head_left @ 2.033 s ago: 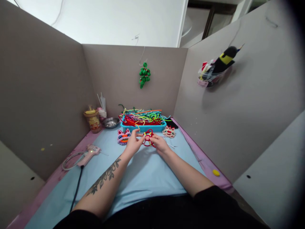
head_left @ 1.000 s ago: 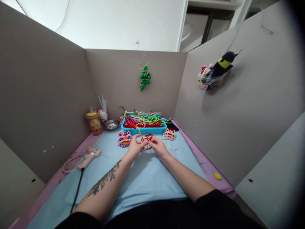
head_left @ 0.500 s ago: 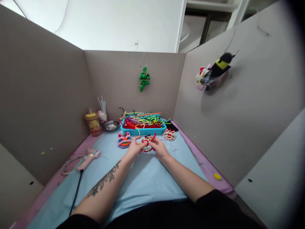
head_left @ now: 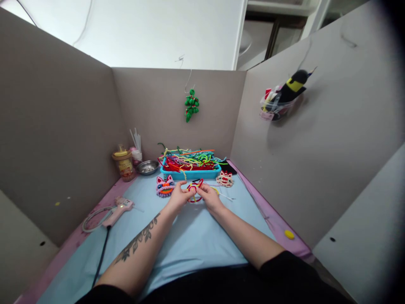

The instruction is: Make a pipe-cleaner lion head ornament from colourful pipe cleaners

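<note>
Red tip [head_left: 201,182] has dropped slightly since half a second ago; left hand [head_left: 180,196], nearly closed, pinches the ring [head_left: 192,186], likely as anchor; right hand [head_left: 210,197] pinches opposite, seemingly for control, ring between them; tray [head_left: 193,174] just beyond, presumably for reach

red ring [head_left: 193,186]: matt | bowl [head_left: 147,172]: shiny metal | tray [head_left: 193,174]: smooth plastic | partition [head_left: 152,109]: matt

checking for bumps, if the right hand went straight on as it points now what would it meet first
The right hand would first meet the red and yellow piece it holds; past that, probably the left hand, though depth is unclear here.
</note>
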Demonstrator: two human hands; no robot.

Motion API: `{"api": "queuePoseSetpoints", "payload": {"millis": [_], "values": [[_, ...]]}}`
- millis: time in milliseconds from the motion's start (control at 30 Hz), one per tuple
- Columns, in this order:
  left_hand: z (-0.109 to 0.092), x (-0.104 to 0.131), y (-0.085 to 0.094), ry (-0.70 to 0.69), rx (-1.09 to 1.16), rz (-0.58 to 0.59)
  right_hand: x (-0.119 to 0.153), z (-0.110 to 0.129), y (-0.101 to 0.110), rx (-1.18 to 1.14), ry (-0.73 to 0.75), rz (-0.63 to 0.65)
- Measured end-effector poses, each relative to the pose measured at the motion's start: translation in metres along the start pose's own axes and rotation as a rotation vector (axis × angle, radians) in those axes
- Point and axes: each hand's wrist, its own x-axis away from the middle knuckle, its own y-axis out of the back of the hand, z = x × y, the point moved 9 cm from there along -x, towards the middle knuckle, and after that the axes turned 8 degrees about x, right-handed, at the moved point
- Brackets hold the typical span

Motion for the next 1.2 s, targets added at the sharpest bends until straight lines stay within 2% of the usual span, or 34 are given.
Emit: {"api": "queuePoseSetpoints", "payload": {"millis": [100,200,300,400,567,833,967,1200], "values": [[-0.003,-0.002,0.004,-0.029,0.006,-0.011,0.0,0.006,0.004,0.044,0.029,-0.032],[-0.006,-0.004,0.009,-0.034,0.03,-0.032,-0.003,0.015,0.018,0.107,0.046,-0.095],[-0.009,-0.004,0.015,0.017,0.078,-0.047,-0.007,0.023,0.042,0.21,0.074,-0.186],[-0.009,-0.004,0.016,0.093,0.129,-0.022,-0.012,0.029,0.054,0.391,0.141,-0.191],[-0.005,-0.001,0.007,0.176,0.163,0.083,-0.012,0.035,0.048,0.555,0.245,-0.153],[-0.006,0.003,0.002,0.168,0.092,0.145,-0.009,0.045,0.047,0.612,0.304,-0.164],[-0.003,0.002,0.005,0.152,0.063,0.132,-0.01,0.042,0.05,0.52,0.278,-0.171],[0.002,0.0,0.012,0.143,0.025,0.075,-0.004,0.038,0.046,0.175,0.084,-0.164]]}}
